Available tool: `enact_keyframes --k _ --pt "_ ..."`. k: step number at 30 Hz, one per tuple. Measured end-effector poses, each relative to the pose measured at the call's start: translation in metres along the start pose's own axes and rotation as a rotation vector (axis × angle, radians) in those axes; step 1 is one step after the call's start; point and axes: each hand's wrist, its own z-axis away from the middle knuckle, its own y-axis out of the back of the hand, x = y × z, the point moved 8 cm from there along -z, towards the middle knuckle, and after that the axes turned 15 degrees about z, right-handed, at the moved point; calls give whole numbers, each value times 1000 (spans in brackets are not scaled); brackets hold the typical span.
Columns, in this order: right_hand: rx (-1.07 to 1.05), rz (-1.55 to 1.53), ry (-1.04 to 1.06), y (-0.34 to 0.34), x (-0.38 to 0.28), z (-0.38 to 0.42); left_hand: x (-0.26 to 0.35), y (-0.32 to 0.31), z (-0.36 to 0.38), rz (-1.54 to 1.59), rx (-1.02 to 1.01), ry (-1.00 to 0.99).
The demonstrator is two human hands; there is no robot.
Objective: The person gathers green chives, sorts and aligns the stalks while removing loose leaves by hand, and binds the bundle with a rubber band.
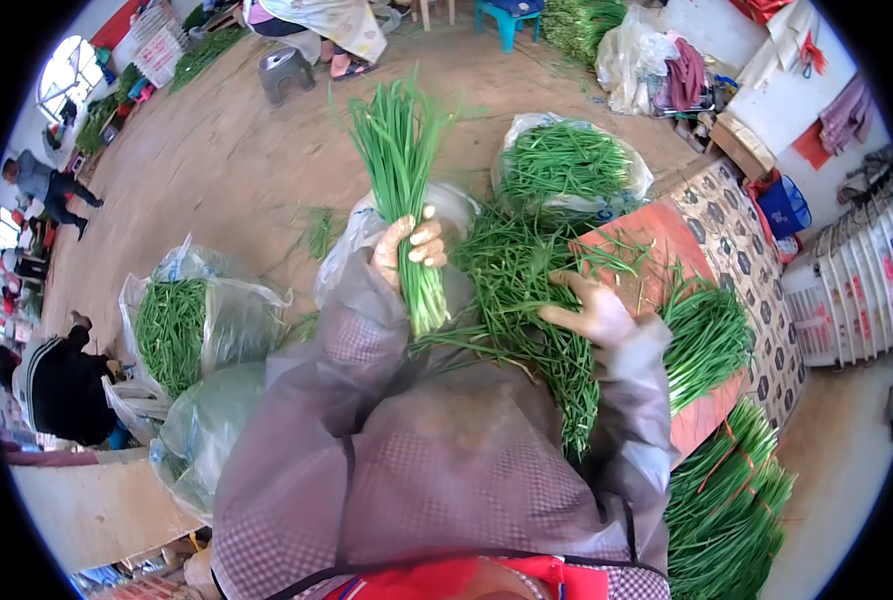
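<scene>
My left hand (392, 254) is closed round an upright bunch of garlic chives (394, 150), its pale stem ends pointing down and the green leaf tips up. To the right, my right hand (602, 314) rests with thumb and fingers apart on a tangled heap of loose chives (516, 262) that spills down over my lap. Beside the right wrist, a neater pile of chives (708, 340) lies on a reddish board (666, 235). Lower right, bundles of chives (731, 500) are tied with red bands.
Plastic bags of greens stand ahead (566, 160) and at left (171, 335). A grey stool (286, 75) and a blue stool (507, 28) are at the back. Stacked white crates (846, 290) line the right side. Other people (56, 385) are at the left and back.
</scene>
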Motion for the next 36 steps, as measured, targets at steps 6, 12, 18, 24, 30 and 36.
enact_keyframes --k 6,12,18,24,30,36 --pt "111 -993 -193 22 -24 -78 -35 -2 10 -39 -14 204" --pt "256 -1353 -191 32 -30 -130 -53 4 21 -124 97 316" --pt "680 -1177 -408 36 48 -137 -66 8 32 -140 223 357" --pt "-93 -262 -31 29 54 -105 -58 19 40 -261 377 279" --pt "-28 -1280 -19 18 -46 -81 -67 19 39 -374 438 298" --pt "519 -1454 -317 20 36 -95 -71 8 46 -427 395 328"
